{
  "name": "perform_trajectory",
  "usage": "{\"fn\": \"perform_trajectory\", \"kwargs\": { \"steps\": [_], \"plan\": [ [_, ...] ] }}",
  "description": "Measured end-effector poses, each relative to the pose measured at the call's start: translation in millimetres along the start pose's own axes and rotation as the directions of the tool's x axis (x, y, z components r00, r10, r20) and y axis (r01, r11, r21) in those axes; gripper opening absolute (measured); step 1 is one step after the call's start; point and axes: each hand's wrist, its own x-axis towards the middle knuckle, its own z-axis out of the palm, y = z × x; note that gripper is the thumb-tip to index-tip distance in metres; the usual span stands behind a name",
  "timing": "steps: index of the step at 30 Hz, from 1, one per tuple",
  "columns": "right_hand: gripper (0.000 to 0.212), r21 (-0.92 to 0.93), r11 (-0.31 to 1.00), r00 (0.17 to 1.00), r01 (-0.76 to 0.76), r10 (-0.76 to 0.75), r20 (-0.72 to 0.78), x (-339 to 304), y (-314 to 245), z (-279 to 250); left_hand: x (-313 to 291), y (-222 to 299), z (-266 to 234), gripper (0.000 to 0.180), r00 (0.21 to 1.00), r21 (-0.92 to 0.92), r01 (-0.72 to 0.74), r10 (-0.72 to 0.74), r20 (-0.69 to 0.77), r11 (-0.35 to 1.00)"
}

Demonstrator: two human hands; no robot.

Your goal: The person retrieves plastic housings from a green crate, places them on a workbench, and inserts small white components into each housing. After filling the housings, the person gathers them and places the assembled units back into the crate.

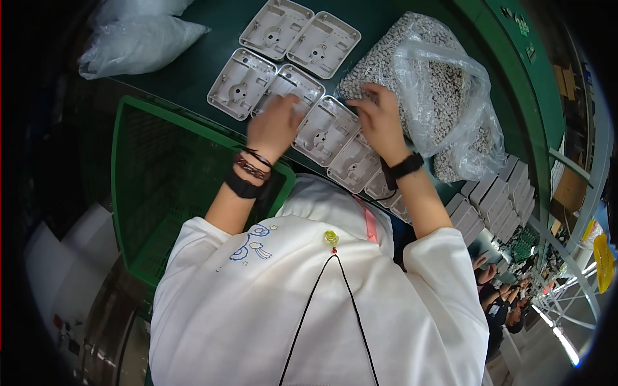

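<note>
Grey plastic trays (325, 128) in rows on table (193, 71); left hand (275, 125) blurred, grip unclear; right hand (380, 116) pinching pellets in bag (444, 96); fill progress unreadable.

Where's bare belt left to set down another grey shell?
Bare green belt lies between the white bags and the grey shells. The empty green crate is free too. It is crowded from the left hand to the right hand, where the shells meet the bag of small parts and the stacked shells.
</note>
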Motion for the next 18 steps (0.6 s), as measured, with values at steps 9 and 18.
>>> {"fn": "perform_trajectory", "kwargs": {
  "steps": [9, 18],
  "plan": [
    [0.028, -0.163, 0.615, 0.601, -0.772, 0.789, 0.13, -140, -22, -47, 47, -89, -67, 0.044, 0.907, 0.264, 0.359, -0.268, -0.325, 0.895],
    [0.048, 0.03, 0.505, 0.502, -0.863, 0.848, 0.167, -187, -27, -23, 53, -80, -61, 0.047, 0.939, 0.471, 0.344, -0.287, -0.191, 0.812]
  ]
}}
